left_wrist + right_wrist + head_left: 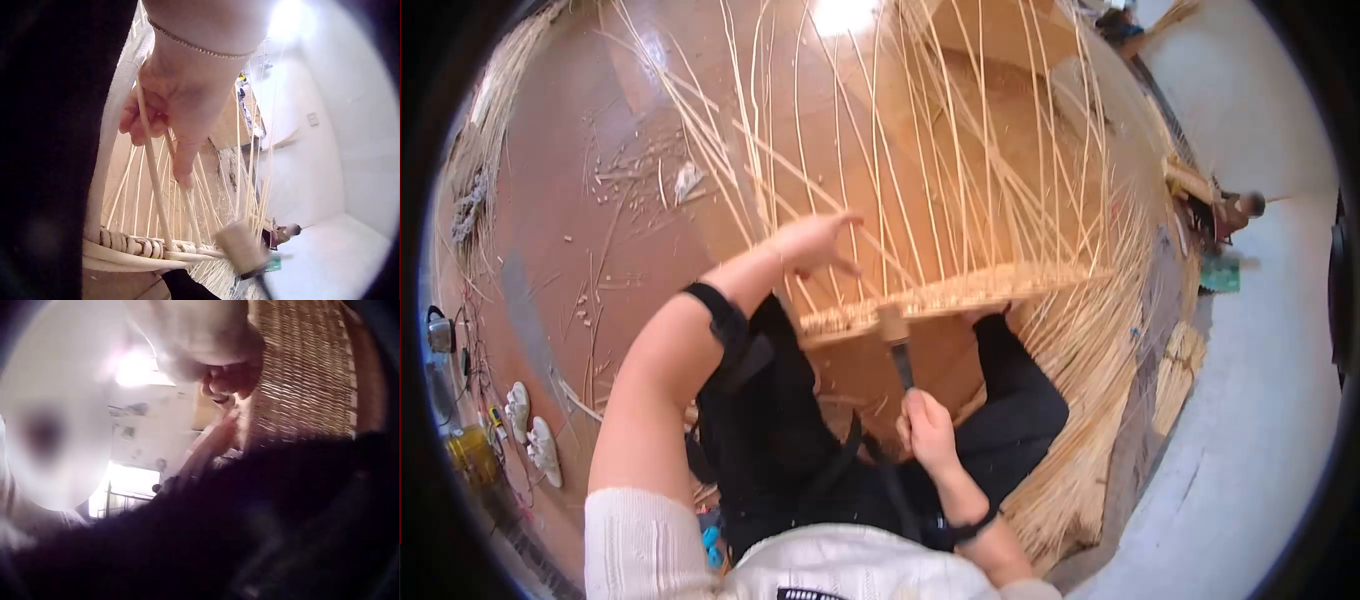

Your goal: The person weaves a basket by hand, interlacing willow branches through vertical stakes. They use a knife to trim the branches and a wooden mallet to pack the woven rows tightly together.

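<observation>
A partly woven cane panel stands across the person's lap, with long bare canes fanning up from its edge. In the left wrist view its coiled rim shows close. The left hand is among the canes above the panel's left part, thumb and fingers spread apart; one cane crosses in front of its fingers in the left wrist view. The right hand grips the dark handle of a mallet, whose pale block head overlaps the panel's near edge. The woven face fills the right wrist view's upper right.
Loose canes lie in a thick spread on the right. Cut scraps litter the floor to the left. White shoes stand at the far left. Another person is at the far right, near a green object.
</observation>
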Demonstrator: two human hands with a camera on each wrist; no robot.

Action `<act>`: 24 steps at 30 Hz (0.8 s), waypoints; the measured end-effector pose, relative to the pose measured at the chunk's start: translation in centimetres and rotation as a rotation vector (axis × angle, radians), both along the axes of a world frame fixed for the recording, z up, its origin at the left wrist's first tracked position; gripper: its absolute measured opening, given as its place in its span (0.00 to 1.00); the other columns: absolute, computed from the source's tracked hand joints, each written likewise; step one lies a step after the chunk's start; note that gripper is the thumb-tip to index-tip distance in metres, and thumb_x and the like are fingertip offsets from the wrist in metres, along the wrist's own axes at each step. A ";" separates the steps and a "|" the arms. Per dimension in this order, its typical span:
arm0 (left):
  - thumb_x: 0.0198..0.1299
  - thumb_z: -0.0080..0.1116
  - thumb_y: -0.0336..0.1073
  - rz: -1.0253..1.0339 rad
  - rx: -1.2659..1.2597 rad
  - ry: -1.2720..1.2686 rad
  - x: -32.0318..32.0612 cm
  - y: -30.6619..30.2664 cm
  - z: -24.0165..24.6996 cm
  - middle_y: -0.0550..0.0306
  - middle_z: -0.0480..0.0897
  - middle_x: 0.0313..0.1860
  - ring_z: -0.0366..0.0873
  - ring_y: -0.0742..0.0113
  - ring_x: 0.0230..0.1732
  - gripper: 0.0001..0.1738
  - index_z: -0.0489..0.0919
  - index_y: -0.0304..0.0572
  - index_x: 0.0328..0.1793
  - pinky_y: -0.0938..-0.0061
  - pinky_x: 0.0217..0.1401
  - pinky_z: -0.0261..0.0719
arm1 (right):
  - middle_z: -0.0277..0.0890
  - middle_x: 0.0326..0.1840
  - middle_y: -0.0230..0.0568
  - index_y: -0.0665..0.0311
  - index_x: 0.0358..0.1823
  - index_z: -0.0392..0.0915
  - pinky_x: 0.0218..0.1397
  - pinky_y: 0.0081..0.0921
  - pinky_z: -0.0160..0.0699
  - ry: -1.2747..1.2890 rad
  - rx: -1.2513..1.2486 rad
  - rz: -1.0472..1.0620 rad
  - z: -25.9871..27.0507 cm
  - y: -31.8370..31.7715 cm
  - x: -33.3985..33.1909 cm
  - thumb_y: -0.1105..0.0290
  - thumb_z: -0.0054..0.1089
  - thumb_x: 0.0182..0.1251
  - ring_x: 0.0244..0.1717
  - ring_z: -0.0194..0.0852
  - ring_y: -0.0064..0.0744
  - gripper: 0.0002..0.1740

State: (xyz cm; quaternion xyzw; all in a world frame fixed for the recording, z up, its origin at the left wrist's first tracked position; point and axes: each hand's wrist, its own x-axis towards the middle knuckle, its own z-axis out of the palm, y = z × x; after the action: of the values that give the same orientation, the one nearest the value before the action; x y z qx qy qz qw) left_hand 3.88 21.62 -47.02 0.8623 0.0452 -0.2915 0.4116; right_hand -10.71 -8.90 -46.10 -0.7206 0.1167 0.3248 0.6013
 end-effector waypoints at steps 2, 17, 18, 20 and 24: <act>0.50 0.76 0.52 -0.008 -0.002 -0.098 0.4 0.8 -3.1 0.43 0.83 0.48 0.83 0.59 0.23 0.50 0.62 0.57 0.78 0.68 0.24 0.83 | 0.68 0.17 0.32 0.63 0.32 0.71 0.20 0.19 0.64 -0.282 0.103 -0.002 4.9 0.8 0.3 0.66 0.41 0.82 0.17 0.65 0.18 0.17; 0.49 0.78 0.48 0.045 -0.078 -0.038 0.2 0.0 -1.1 0.34 0.82 0.48 0.82 0.60 0.19 0.54 0.59 0.56 0.80 0.68 0.18 0.82 | 0.78 0.26 0.41 0.66 0.27 0.70 0.41 0.31 0.79 -1.127 0.133 0.041 12.4 -1.8 0.6 0.69 0.44 0.80 0.26 0.75 0.33 0.18; 0.49 0.78 0.48 0.047 -0.083 -0.021 0.4 0.0 -0.8 0.35 0.82 0.47 0.82 0.60 0.19 0.54 0.58 0.55 0.81 0.68 0.18 0.82 | 0.78 0.27 0.40 0.65 0.25 0.70 0.42 0.33 0.78 -1.247 0.177 -0.093 11.5 -1.9 0.8 0.70 0.44 0.80 0.29 0.76 0.35 0.19; 0.50 0.78 0.48 0.042 -0.085 0.002 0.4 0.3 -0.7 0.36 0.82 0.46 0.82 0.60 0.19 0.55 0.58 0.55 0.81 0.68 0.18 0.82 | 0.74 0.22 0.34 0.56 0.25 0.69 0.33 0.29 0.68 -1.284 -0.429 0.020 6.6 -2.4 1.8 0.65 0.45 0.79 0.25 0.69 0.31 0.19; 0.50 0.78 0.45 0.033 -0.063 0.002 2.1 1.0 -0.6 0.36 0.82 0.47 0.81 0.60 0.18 0.56 0.55 0.56 0.82 0.68 0.18 0.82 | 0.64 0.17 0.28 0.60 0.25 0.64 0.21 0.19 0.55 -0.260 0.026 -0.084 0.8 -2.8 2.6 0.56 0.40 0.84 0.17 0.54 0.16 0.25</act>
State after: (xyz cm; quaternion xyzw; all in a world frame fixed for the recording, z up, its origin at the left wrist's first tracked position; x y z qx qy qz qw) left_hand 5.94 22.60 -47.58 0.8478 0.0505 -0.2867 0.4432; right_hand -8.07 -11.69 -45.35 -0.7432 0.0637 0.2045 0.6338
